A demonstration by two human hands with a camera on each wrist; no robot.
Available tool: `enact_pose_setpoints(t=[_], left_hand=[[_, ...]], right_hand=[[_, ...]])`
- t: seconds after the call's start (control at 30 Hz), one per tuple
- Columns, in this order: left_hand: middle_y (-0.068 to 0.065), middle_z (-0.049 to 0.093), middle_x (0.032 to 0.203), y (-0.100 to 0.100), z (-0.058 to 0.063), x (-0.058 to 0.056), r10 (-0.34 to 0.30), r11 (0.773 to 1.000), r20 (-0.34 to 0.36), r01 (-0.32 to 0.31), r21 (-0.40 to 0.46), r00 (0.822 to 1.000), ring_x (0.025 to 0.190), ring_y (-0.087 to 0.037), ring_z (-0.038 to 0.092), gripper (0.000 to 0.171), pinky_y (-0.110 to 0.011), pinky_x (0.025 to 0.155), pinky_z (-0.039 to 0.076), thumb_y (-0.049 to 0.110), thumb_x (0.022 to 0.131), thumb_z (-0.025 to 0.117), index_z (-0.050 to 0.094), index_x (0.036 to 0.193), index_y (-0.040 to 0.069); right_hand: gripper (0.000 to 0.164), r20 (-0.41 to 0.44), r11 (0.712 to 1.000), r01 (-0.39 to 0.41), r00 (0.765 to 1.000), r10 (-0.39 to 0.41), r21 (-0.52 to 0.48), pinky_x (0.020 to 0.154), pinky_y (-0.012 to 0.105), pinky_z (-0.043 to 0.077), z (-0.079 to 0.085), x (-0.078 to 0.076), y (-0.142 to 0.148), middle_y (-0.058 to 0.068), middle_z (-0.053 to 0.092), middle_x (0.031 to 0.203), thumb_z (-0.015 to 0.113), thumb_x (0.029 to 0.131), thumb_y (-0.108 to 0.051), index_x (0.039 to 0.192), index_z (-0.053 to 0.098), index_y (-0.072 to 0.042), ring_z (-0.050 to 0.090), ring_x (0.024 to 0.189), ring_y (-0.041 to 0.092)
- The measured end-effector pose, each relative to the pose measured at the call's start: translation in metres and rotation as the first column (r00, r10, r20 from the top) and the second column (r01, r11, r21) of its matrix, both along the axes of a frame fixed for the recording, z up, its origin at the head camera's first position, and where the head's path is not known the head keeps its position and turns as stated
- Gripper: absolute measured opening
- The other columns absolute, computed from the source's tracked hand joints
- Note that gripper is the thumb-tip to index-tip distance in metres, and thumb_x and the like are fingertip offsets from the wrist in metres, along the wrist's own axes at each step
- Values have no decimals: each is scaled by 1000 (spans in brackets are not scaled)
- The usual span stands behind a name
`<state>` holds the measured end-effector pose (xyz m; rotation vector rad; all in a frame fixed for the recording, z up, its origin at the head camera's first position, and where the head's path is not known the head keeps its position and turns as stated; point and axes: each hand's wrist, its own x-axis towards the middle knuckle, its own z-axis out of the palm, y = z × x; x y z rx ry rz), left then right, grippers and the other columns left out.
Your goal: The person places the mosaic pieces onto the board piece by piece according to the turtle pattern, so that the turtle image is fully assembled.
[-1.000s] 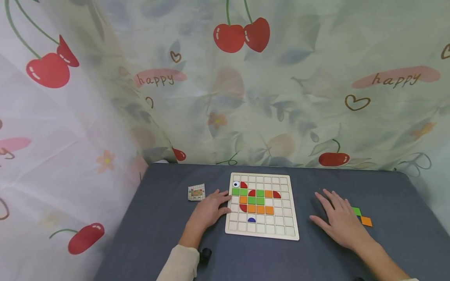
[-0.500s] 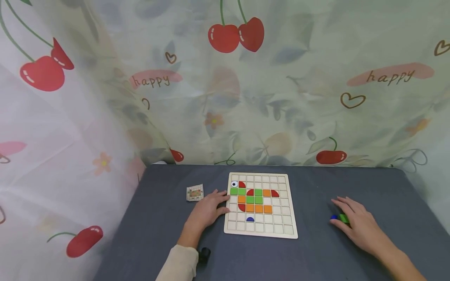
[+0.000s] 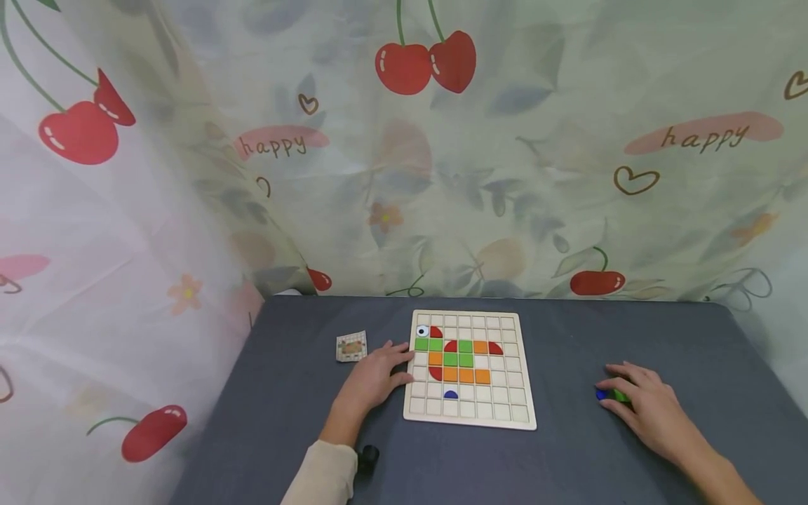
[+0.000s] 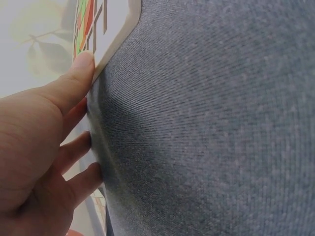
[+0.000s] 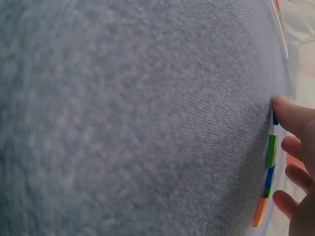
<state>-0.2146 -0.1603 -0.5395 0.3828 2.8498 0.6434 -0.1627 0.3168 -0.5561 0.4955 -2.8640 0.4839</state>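
My left hand (image 3: pixel 372 376) rests at the left edge of a pale wooden grid board (image 3: pixel 470 423), its thumb and fingers touching the rim. Set in the board are red, green and orange tiles, a white eye tile (image 3: pixel 422 331) and a blue half-round tile (image 3: pixel 451 395). Well to the right of the board, the thumb and index finger of my right hand (image 3: pixel 656 410) pinch a blue tile (image 3: pixel 601 395) at table level. Beside it, partly under that hand, lies a green tile (image 3: pixel 621 396). Another blue tile (image 5: pixel 269 182) and an orange tile (image 5: pixel 260 212) show in the right wrist view.
A small picture card (image 3: pixel 351 346) lies left of the board, near my left fingers. The dark grey table (image 3: pixel 543 463) ends at a printed curtain (image 3: pixel 467 210) behind. A small black object (image 3: pixel 369 459) sits by my left wrist.
My right hand has shifted right and down to the loose tiles, and its thumb and index finger have closed on a blue one. The left hand stays at the board.
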Motion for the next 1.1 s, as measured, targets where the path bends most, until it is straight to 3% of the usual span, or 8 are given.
enact_pose_setpoints(t=[0.3, 0.47, 0.6, 0.7, 0.77, 0.87, 1.0, 1.1], left_hand=[[2, 49, 159, -1, 1, 1, 0, 1000, -1, 0, 13, 1000, 154, -30, 37, 57, -55, 121, 38, 42, 94, 70, 58, 146, 24], [3, 49, 159, -1, 1, 1, 0, 1000, -2, 0, 13, 1000, 154, -30, 37, 57, -54, 121, 38, 41, 94, 71, 59, 146, 24], [2, 49, 159, -1, 1, 1, 0, 1000, -2, 0, 21, 1000, 154, -31, 37, 56, -54, 121, 38, 40, 94, 71, 59, 146, 24], [2, 49, 159, 0, 2, 1, 2, 1000, -2, -2, 23, 1000, 154, -31, 37, 56, -54, 121, 38, 40, 94, 71, 59, 146, 23], [2, 49, 159, 0, 2, 1, 3, 1000, -2, -3, 20, 1000, 154, -30, 37, 56, -54, 122, 38, 40, 94, 71, 59, 146, 23], [3, 48, 159, 1, 2, 1, 7, 1000, 2, -7, 19, 1000, 154, -30, 36, 57, -55, 122, 38, 41, 94, 71, 58, 146, 24], [3, 48, 159, 1, 2, 2, 15, 1000, 8, -15, 23, 1000, 154, -30, 36, 57, -56, 122, 37, 41, 94, 71, 59, 146, 24], [3, 48, 159, 0, 2, 2, 18, 999, 6, -18, 26, 1000, 154, -30, 36, 56, -56, 122, 37, 40, 94, 71, 59, 146, 24]], right_hand=[[21, -61, 1000, 16, 998, -18, -19, 79, 60, 44, -5, -2, -6, 17, 69, 122, 87, 78, -16, 85, 69, -24, 52, 113, 43], [20, -72, 1000, 17, 997, -17, -1, 80, 59, 44, -3, -3, -12, 15, 70, 119, 86, 80, -18, 82, 67, -23, 53, 111, 41], [21, -127, 1000, -10, 992, 7, -17, 78, 54, 47, -2, -7, -18, 9, 71, 113, 87, 79, -18, 83, 66, -24, 56, 105, 35], [23, -168, 999, -32, 985, 28, -20, 77, 45, 48, -1, -10, -22, 0, 70, 98, 87, 79, -17, 84, 66, -24, 59, 92, 24], [21, -155, 999, -35, 987, 32, -12, 76, 38, 48, 1, -13, -25, -6, 67, 89, 85, 81, -16, 85, 66, -23, 58, 83, 16], [15, -70, 1000, -8, 998, 8, 8, 69, 32, 48, 5, -16, -30, -13, 63, 81, 82, 86, -19, 86, 68, -23, 55, 78, 9], [10, 28, 999, 17, 999, -18, 27, 66, 30, 50, 11, -20, -40, -11, 65, 79, 80, 88, -22, 89, 71, -19, 54, 78, 9], [11, 46, 999, 29, 998, -31, 40, 64, 28, 50, 14, -23, -50, -9, 66, 80, 81, 87, -23, 90, 73, -17, 53, 78, 10]])
